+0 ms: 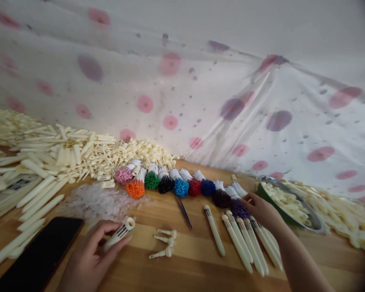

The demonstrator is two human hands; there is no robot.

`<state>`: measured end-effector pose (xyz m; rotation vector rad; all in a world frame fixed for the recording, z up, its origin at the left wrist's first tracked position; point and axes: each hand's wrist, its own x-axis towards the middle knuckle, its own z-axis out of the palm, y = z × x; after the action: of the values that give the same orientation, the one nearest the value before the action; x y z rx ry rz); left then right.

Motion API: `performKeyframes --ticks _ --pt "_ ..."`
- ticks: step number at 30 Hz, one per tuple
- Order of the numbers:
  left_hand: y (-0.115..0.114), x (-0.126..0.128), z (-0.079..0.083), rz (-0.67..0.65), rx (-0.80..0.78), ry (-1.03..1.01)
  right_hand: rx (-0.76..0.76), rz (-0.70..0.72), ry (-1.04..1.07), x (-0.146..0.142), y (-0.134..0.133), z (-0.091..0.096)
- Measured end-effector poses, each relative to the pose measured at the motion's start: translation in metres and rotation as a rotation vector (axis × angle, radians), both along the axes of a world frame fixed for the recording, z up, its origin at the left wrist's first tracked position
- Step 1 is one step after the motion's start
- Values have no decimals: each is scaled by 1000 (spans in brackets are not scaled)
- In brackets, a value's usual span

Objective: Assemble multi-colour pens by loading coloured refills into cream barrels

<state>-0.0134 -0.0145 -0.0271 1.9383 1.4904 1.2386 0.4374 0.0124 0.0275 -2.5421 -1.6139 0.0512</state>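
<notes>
- Wooden table [200,259] fills the near view, with a pale cloth [200,81] spotted pink and purple hanging behind it.
- Near left, the left hand [89,255] has its thumb and fingers wrapped around a cream barrel [119,234], held just above the table with its open end tilted up and to the right.
- Right of centre, the right hand [261,211] reaches left with bent fingers, its tips at a purple bundle [239,207]. Whether it is gripping the bundle cannot be told.
- That bundle ends a row of refill bundles [166,183] running left: maroon, dark blue, red, blue, black, green, orange, pink.
- Just near the right hand, finished pens [246,243] lie side by side, with one pen [214,230] apart to their left.
- Between the hands lie three small clips [166,242] and, farther off, a thin dark stick [184,211].
- A black phone [39,255] lies just left of the left hand.
- Beyond that hand is a heap of clear bits [94,200].
- Cream parts [79,154] are piled at far left.
- At right, behind the right arm, a green bowl [260,192] holds more cream parts.
</notes>
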Motion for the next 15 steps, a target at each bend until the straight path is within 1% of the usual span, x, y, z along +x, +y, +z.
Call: performKeyframes --ticks 4,7,12,15 --pt "-3 2 3 39 72 44 -18 -64 -21 5 1 -8" --pt "-3 3 4 32 98 42 1 -100 -24 10 3 -14" --pt "-3 2 2 4 143 52 77 -88 64 13 13 -25" --pt "-3 0 -1 9 113 54 115 -53 150 14 17 -27"
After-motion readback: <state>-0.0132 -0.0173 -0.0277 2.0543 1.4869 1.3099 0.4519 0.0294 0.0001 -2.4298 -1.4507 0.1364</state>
